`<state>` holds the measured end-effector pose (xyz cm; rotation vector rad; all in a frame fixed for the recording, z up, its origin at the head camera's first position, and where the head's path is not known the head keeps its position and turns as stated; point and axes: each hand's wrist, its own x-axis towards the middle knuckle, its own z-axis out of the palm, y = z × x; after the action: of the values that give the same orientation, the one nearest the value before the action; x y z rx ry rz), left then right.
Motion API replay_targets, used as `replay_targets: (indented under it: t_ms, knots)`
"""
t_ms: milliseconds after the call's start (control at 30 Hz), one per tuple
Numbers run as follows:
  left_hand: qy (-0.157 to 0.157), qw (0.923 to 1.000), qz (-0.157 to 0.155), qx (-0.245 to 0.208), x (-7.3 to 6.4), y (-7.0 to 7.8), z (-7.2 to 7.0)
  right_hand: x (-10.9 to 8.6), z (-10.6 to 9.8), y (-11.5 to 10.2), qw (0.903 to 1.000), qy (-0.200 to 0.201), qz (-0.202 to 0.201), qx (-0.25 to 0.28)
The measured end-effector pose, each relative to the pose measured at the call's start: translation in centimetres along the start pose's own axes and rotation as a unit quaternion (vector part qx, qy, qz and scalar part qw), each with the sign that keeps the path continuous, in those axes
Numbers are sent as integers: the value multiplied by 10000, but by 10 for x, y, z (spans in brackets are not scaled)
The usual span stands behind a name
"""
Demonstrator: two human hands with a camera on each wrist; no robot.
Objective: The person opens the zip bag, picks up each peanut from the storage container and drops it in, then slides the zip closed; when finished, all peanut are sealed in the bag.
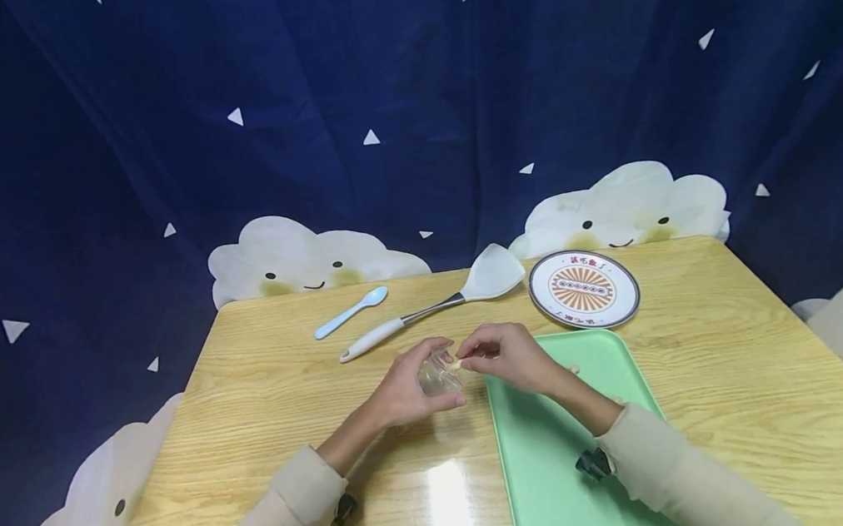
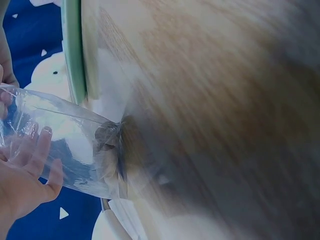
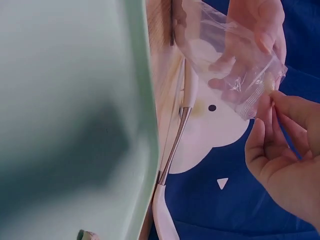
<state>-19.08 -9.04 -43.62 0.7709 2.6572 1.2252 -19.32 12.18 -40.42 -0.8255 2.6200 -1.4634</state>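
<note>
My left hand [image 1: 407,388] grips a clear plastic bag [image 2: 75,115] left of the green tray [image 1: 547,461]. Several small brownish pieces [image 2: 106,152] lie in the bag's bottom, their kind hard to make out. At the bag's mouth, my right hand [image 1: 514,358] pinches a small pale piece [image 3: 269,82] between thumb and fingers. Another small pale piece [image 3: 89,235] rests on the tray, largely cut off by the frame edge in the right wrist view. My right forearm crosses above the tray.
Behind my hands lie a white-headed spatula [image 1: 493,273] and a small light-blue spoon [image 1: 354,311]. A patterned round plate [image 1: 553,306] stands at the tray's far end. All of it is on a wooden table [image 1: 732,369], with a dark blue curtain [image 1: 412,72] behind.
</note>
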Motion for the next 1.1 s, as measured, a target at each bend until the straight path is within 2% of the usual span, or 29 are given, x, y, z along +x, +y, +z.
replay_targets:
  t_ms: [133,333,533,733,1100]
  knots:
    - [-5,10000,-58,29,0,0,0,-2,-3,-1,9999,-43,91,113]
    - [5,9999,-109,76,0,1,1,-8,-21,9,9997,73,205,105]
    - [57,10000,-60,43,0,1,0,-19,-42,32,9989,106,388,-251]
    - [77,9999,-18,82,1,0,0,-33,-59,57,9946,-77,746,-712]
    - [90,9999,91,51,1,0,-1,-51,-77,77,9810,-524,1197,-1432]
